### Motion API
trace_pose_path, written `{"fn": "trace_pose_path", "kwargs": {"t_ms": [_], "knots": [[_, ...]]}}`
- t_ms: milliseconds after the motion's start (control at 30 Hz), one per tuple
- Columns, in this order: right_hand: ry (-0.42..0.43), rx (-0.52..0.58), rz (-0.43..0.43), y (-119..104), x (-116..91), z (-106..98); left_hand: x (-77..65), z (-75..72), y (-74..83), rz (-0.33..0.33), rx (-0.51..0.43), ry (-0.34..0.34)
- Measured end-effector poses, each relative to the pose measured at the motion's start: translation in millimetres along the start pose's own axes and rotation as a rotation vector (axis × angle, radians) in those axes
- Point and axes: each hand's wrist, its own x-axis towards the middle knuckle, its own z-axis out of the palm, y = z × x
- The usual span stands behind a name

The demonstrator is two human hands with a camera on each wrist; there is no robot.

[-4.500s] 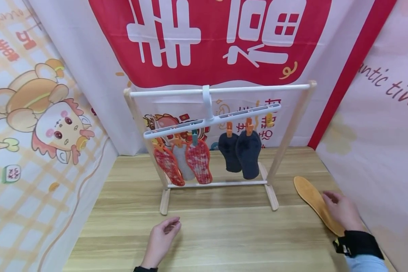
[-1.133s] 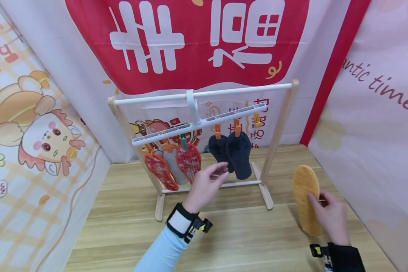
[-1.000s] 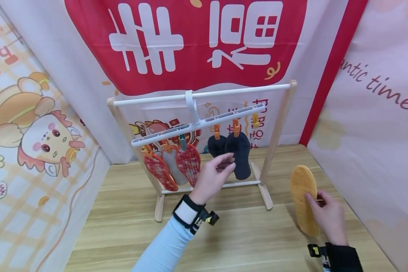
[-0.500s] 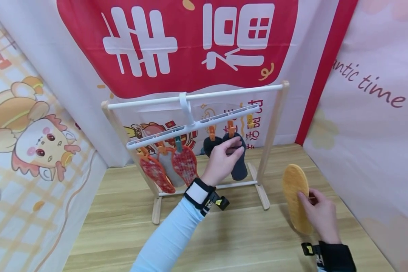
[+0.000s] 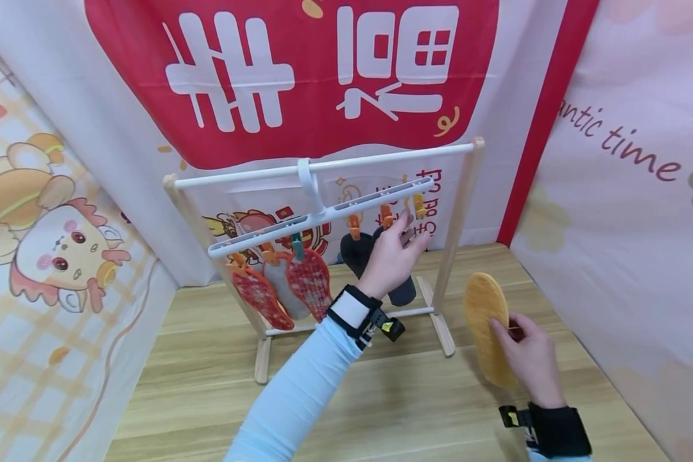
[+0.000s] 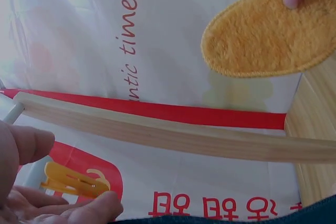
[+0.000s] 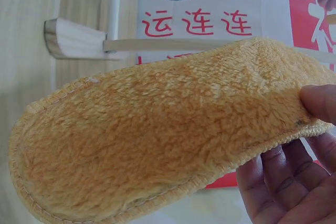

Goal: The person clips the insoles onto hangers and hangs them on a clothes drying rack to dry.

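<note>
My right hand point(image 5: 532, 359) pinches a fuzzy yellow insole point(image 5: 486, 330) by its edge, thumb on the face, and holds it raised and tilted. The right wrist view shows the plush side of this insole point(image 7: 157, 135). My left hand point(image 5: 394, 256) is up at the right half of a white clip hanger point(image 5: 323, 217), in front of a dark blue insole point(image 5: 403, 294). A yellow clothespin point(image 6: 73, 180) lies between its thumb and fingers; the thumb is apart from it. Whether a fingertip touches the clip I cannot tell.
The hanger hooks over a wooden rack point(image 5: 459, 224) with a white top rail. Red-patterned insoles point(image 5: 308, 282) and a grey one point(image 5: 281, 285) hang from clips at left, another dark insole point(image 5: 355, 253) beside the left hand. Printed cloth walls point(image 5: 624, 212) enclose the wooden table point(image 5: 381, 398).
The right hand has picked the yellow insole up off the table and brought it left. The left hand has risen from the table front to the yellow clothespin. The view has shifted.
</note>
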Motion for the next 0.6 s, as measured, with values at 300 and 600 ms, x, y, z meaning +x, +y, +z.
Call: {"fn": "trace_pose_path", "kwargs": {"t_ms": [300,600], "knots": [[-0.028,0.032,-0.05,-11,3,4,22.2,8.7,11.6,-0.032,-0.201,0.073],[-0.003,0.083,-0.122,-14,4,10,43.8,10.2,15.1,-0.033,-0.386,0.125]]}}
